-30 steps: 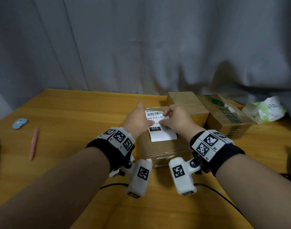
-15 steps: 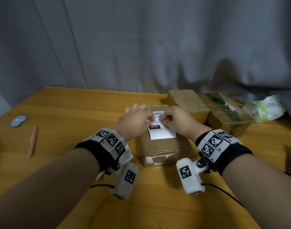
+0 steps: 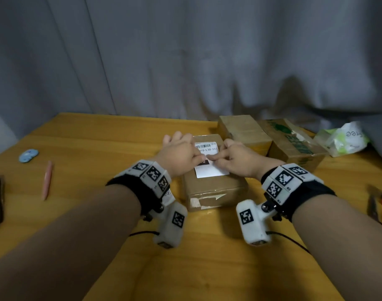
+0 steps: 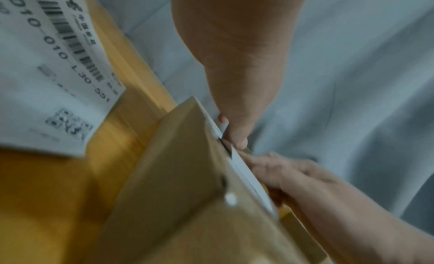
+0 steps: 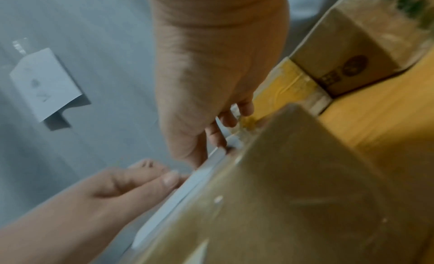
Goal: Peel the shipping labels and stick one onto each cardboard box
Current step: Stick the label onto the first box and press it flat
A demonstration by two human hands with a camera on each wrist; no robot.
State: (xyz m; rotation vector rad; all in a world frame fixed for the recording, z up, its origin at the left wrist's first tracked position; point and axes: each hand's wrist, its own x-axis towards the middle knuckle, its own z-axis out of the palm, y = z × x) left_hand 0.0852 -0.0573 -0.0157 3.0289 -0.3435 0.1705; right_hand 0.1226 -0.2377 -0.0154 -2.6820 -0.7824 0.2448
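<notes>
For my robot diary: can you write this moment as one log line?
white shipping label on brown cardboard box | left hand pressing | right hand pressing

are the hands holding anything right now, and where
Nothing is gripped: both the left hand and right hand press fingertips on the middle of the label atop the box.

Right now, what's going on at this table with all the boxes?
A person is sticking a white shipping label onto the top of the nearest cardboard box on a wooden table. The left hand and right hand both press their fingers down on the label. Two more cardboard boxes, a plain one and a green-printed one, sit behind to the right; neither shows such a label from here. Another label lies on the table beside the near box.
</notes>
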